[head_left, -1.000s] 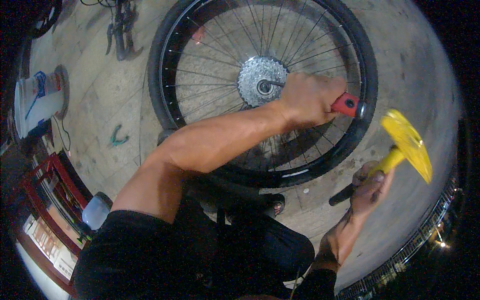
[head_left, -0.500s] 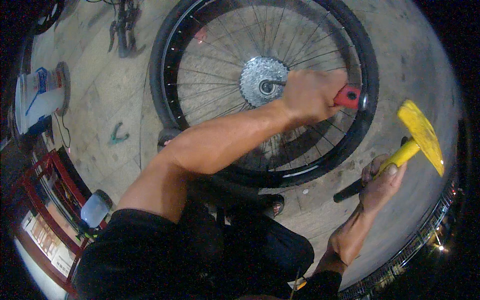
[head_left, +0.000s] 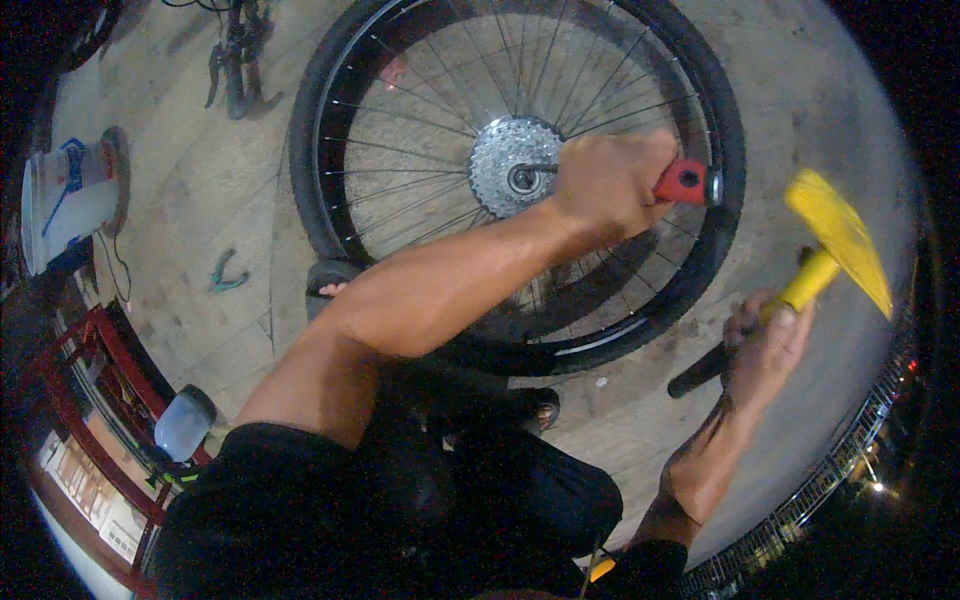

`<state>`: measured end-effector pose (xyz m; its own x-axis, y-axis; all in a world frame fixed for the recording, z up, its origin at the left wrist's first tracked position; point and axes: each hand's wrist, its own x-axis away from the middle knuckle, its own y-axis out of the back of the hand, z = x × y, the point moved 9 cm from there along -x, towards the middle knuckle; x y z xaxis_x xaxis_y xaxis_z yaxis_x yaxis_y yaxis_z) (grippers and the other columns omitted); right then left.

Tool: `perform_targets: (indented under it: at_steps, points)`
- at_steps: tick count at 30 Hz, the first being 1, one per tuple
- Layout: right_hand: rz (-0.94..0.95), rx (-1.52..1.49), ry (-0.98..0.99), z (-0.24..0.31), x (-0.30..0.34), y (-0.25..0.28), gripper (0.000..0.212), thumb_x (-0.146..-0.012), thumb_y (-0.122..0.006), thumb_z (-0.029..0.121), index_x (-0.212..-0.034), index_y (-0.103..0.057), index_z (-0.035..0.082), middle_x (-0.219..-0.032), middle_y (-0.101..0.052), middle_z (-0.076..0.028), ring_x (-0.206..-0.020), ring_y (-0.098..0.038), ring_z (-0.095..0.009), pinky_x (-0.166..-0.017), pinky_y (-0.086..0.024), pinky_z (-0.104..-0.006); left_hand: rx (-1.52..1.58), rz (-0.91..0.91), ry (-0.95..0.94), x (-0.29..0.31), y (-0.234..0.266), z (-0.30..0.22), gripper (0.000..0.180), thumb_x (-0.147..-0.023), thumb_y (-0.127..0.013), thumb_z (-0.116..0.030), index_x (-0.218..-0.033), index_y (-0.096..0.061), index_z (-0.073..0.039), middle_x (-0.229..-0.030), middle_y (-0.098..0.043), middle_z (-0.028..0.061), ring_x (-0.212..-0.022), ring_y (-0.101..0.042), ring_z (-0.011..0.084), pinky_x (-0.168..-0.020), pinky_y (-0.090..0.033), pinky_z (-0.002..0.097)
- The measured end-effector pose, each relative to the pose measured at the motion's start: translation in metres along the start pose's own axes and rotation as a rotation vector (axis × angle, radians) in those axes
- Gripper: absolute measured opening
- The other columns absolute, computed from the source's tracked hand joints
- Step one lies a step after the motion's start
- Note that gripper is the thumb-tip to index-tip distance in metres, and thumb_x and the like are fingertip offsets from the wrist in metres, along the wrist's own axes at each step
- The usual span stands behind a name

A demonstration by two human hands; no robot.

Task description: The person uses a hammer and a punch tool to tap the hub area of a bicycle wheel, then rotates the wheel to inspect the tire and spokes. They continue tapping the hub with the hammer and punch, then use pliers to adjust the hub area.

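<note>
A bicycle wheel point(head_left: 732, 150) with a black tyre lies flat on the ground, its silver cassette point(head_left: 492, 165) facing up. My left hand point(head_left: 615, 180) is closed around a red-handled tool point(head_left: 684, 181) above the spokes. From that hand a thin dark shaft point(head_left: 543, 168) reaches to the cassette's centre; the fingers hide where it joins the handle. My right hand point(head_left: 765, 345) grips a yellow-headed hammer point(head_left: 840, 240) by its handle, right of the wheel. Its head is away from the red tool, and the black handle end point(head_left: 697, 372) sticks out below the hand.
Green-handled pliers point(head_left: 229, 272) lie on the pavement at left. Beyond them stands a white bucket point(head_left: 80, 195). A red metal frame point(head_left: 95, 400) and a translucent container point(head_left: 186, 424) are at lower left. Part of a bicycle point(head_left: 236, 60) shows at the top left. My sandalled foot point(head_left: 333, 285) touches the tyre's edge.
The hammer has risen slightly in the picture with my right hand. My left hand keeps its hold on the red-handled tool. The whole view has shifted a little.
</note>
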<state>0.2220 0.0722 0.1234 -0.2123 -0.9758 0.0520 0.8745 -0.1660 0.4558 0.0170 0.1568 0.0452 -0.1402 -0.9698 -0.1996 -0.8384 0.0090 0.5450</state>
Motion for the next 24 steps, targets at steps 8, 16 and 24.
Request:
perform_targets:
  at_steps: [8, 16, 24]
  points:
    - [0.057, 0.057, -0.053, 0.006, -0.011, 0.004, 0.043, -0.100, -0.048, 0.025, -0.140, -0.044, 0.010, -0.075, -0.051, 0.001, -0.059, -0.044, -0.006, -0.049, -0.036, -0.0201, 0.031, -0.002, 0.029, -0.004, 0.007, -0.002, 0.031, -0.069, -0.074, -0.028, -0.088, -0.054, -0.012, -0.071, -0.063, 0.0130, -0.070, -0.064, 0.0369, -0.058, -0.048, 0.0464]
    - [0.122, 0.196, -0.142, 0.003, -0.018, -0.006, 0.042, -0.101, -0.044, 0.027, -0.141, -0.042, 0.013, -0.067, -0.046, 0.003, -0.052, -0.041, -0.005, -0.044, -0.033, -0.0195, 0.049, -0.152, -0.002, -0.002, 0.018, 0.001, 0.030, -0.070, -0.073, -0.028, -0.086, -0.054, -0.012, -0.067, -0.061, 0.0135, -0.065, -0.063, 0.0380, -0.057, -0.048, 0.0471]
    - [0.156, 0.246, -0.134, 0.010, -0.023, -0.011, 0.044, -0.100, -0.046, 0.029, -0.141, -0.042, 0.012, -0.066, -0.045, 0.002, -0.051, -0.040, -0.005, -0.044, -0.033, -0.0193, 0.046, -0.241, -0.015, -0.002, 0.025, -0.004, 0.026, -0.068, -0.072, -0.024, -0.081, -0.053, -0.011, -0.068, -0.062, 0.0119, -0.061, -0.063, 0.0359, -0.052, -0.047, 0.0469]
